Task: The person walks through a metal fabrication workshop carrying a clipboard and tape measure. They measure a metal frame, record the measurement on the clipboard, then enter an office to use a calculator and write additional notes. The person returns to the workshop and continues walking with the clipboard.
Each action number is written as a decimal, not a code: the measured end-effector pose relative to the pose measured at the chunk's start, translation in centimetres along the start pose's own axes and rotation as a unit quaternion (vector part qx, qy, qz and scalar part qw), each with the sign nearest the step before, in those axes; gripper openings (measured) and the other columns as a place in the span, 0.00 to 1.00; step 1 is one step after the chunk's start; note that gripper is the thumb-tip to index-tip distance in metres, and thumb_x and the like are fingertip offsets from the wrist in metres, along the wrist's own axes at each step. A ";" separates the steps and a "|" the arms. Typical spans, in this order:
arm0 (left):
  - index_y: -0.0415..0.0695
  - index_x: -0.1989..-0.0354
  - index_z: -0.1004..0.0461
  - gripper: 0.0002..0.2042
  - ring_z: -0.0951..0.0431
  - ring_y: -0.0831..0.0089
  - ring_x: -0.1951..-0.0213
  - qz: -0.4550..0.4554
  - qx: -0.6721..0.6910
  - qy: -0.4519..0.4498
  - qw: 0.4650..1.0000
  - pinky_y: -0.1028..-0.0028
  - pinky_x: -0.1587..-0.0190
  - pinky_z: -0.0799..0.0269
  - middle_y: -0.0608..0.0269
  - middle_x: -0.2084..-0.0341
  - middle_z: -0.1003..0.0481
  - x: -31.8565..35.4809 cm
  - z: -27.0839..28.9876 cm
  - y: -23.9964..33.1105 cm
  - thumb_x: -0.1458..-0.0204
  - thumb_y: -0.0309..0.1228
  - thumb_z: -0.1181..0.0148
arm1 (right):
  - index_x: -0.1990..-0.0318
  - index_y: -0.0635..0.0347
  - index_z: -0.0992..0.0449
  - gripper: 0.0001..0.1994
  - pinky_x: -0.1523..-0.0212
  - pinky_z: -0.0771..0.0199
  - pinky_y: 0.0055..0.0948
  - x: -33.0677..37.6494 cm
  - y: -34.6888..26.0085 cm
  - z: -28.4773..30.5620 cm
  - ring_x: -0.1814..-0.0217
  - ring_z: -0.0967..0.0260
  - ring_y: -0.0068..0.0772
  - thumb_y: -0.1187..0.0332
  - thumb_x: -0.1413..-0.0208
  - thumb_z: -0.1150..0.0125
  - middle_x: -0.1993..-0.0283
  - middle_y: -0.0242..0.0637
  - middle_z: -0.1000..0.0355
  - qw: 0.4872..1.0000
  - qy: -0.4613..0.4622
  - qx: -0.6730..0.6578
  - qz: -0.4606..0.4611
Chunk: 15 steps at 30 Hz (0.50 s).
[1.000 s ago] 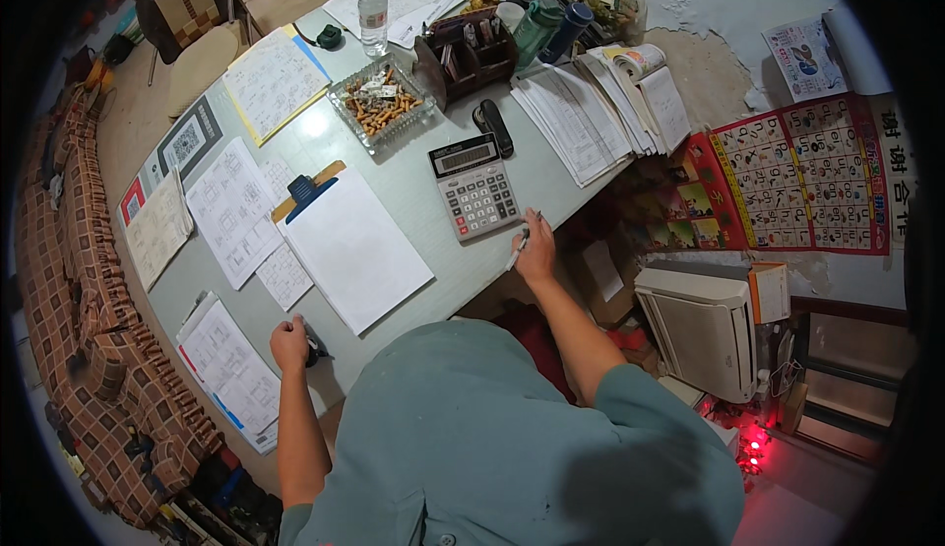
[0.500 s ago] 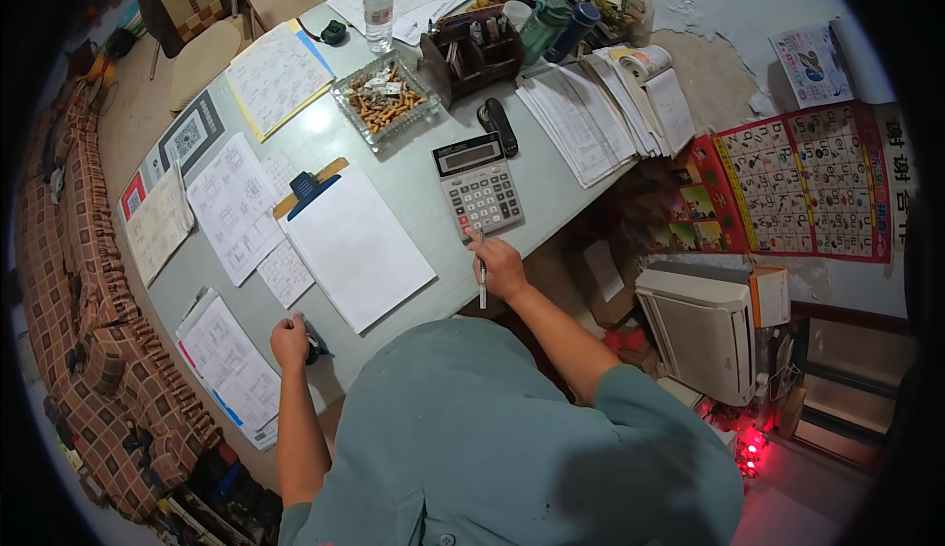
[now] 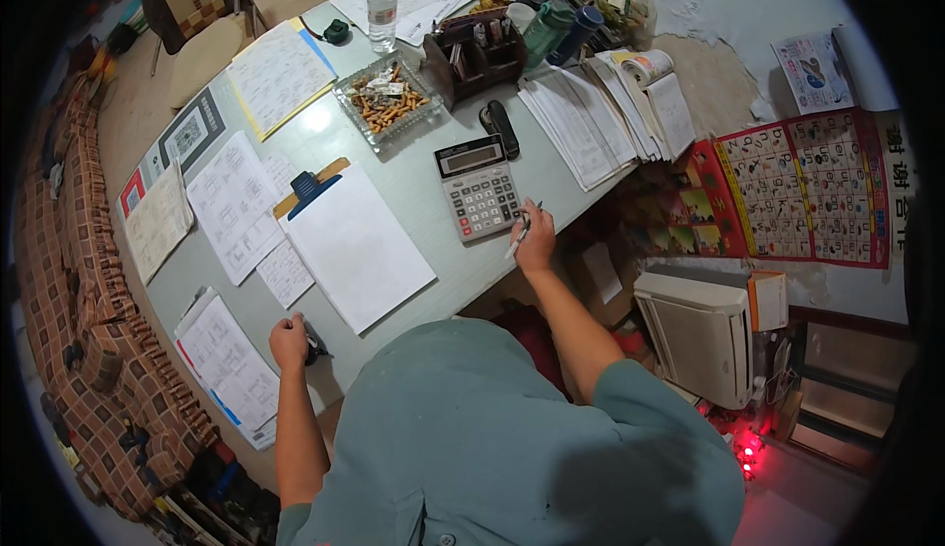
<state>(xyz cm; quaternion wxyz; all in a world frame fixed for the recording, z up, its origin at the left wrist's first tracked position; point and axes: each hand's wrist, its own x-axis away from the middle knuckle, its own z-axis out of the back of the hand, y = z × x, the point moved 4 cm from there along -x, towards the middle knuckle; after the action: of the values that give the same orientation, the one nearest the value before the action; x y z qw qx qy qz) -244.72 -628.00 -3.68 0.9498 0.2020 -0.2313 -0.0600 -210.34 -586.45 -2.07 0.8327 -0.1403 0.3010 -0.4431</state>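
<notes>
My right hand [image 3: 535, 243] is closed round a slim pen [image 3: 519, 235], with its fingers by the lower right corner of a grey desk calculator [image 3: 480, 196]. My left hand [image 3: 288, 341] rests curled at the near edge of the desk, against a small black object [image 3: 315, 343] whose kind is not clear; the inside of that hand is hidden. Between the two hands lies a clipboard with a blue clip [image 3: 313, 189], bearing blank white paper [image 3: 359, 246]. Left of it are drawing sheets [image 3: 234, 206] and a small note sheet [image 3: 285, 273].
A glass ashtray full of cigarette ends [image 3: 420, 125], a water bottle [image 3: 382, 16] and a dark wooden organizer [image 3: 470, 81] stand farther back. Behind the calculator lies a black stapler [image 3: 500, 129]. Stacked papers [image 3: 581, 123] fill the right edge; a stapled drawing set [image 3: 229, 369] lies near left.
My right hand has moved right, from the calculator's lower left keys to its lower right corner, turning the pen with it. My left hand stays where it was.
</notes>
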 end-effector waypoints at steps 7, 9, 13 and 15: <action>0.37 0.80 0.26 0.24 0.25 0.52 0.75 -0.001 -0.011 0.008 1.000 0.58 0.67 0.30 0.48 0.81 0.25 0.2 0.1 0.0 0.48 0.50 0.43 | 0.54 0.63 0.28 0.16 0.48 0.32 0.42 -0.3 -5.0 -0.1 0.50 0.33 0.53 0.78 0.54 0.43 0.48 0.46 0.26 0.993 -0.054 -0.070 0.075; 0.37 0.78 0.25 0.24 0.24 0.51 0.74 0.004 -0.013 0.015 1.000 0.58 0.66 0.30 0.47 0.80 0.24 0.3 0.2 0.0 0.48 0.50 0.43 | 0.55 0.62 0.27 0.15 0.51 0.31 0.42 -0.2 -8.2 -0.5 0.55 0.32 0.54 0.79 0.53 0.43 0.56 0.45 0.24 0.981 -0.050 -0.129 0.135; 0.38 0.75 0.22 0.23 0.22 0.50 0.71 0.012 0.002 -0.005 1.000 0.58 0.64 0.27 0.47 0.77 0.22 0.8 -0.2 0.0 0.49 0.51 0.43 | 0.53 0.62 0.27 0.16 0.57 0.28 0.42 1.3 -13.9 -2.8 0.60 0.28 0.51 0.77 0.52 0.42 0.58 0.45 0.25 0.953 -0.145 -0.212 0.163; 0.40 0.72 0.19 0.23 0.20 0.50 0.69 0.011 -0.002 -0.025 1.000 0.58 0.61 0.26 0.47 0.75 0.21 1.4 -0.6 0.4 0.50 0.51 0.43 | 0.52 0.62 0.28 0.16 0.58 0.28 0.43 2.4 -15.5 -4.3 0.59 0.28 0.52 0.76 0.51 0.42 0.60 0.45 0.25 0.948 -0.182 -0.234 0.115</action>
<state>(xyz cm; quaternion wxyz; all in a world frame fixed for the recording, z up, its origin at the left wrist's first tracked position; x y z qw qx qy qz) -243.15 -627.69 -3.43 0.9449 0.1956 -0.2568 -0.0550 -222.17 -597.07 1.47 0.8620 -0.3743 0.2541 -0.2286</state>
